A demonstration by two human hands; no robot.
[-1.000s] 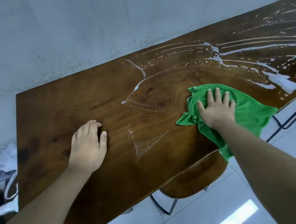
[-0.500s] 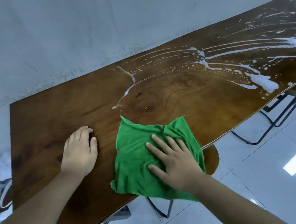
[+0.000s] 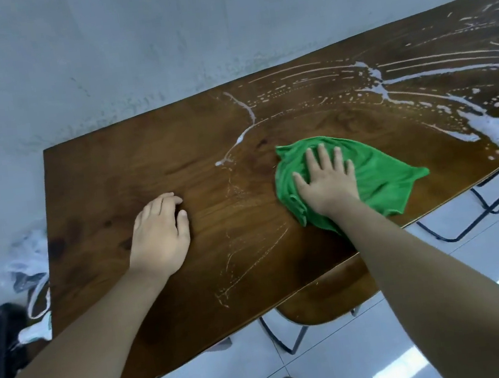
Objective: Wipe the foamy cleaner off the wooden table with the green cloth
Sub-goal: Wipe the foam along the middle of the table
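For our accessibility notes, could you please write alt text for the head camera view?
A person's right hand presses a green cloth flat on a wooden table, with white foam streaks beyond and right of it. The left hand rests on the wood.

I get a single wide-angle view from the wearer's head, facing forward and steeply down over the table, which runs off the frame's right edge. It sits close: wall fills the top, floor the bottom.

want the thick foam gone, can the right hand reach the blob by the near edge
Probably yes: nothing stands between the right hand, flat on the green cloth, and the foam blob.
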